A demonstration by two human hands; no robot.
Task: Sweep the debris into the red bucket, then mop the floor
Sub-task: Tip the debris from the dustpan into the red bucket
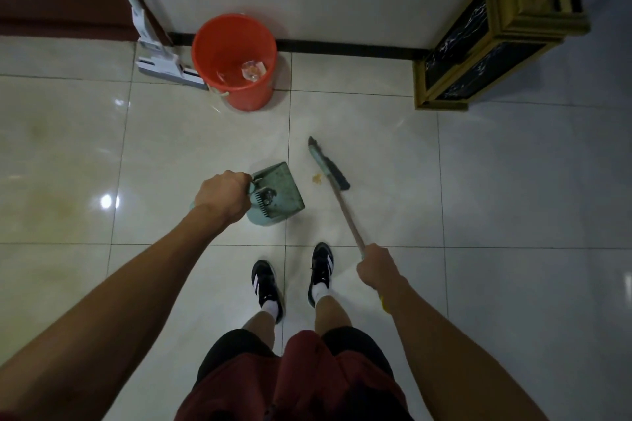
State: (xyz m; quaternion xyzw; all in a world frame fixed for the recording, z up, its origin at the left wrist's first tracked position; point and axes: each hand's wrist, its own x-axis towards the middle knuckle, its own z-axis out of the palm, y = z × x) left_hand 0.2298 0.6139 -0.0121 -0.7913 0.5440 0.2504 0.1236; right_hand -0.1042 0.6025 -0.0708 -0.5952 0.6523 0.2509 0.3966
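Glossy pale floor tiles, a smooth red plastic bucket, a wooden broom handle.

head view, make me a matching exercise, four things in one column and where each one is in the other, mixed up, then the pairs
Things:
1. dustpan
2. broom
3. flat mop
4. yellow scrap

Places:
A. leaning by the wall, left of the red bucket
B. on the floor between pan mouth and bristles
C. handle gripped by the right hand
D. handle gripped by the left hand

Pairs: 1-D, 2-C, 3-A, 4-B
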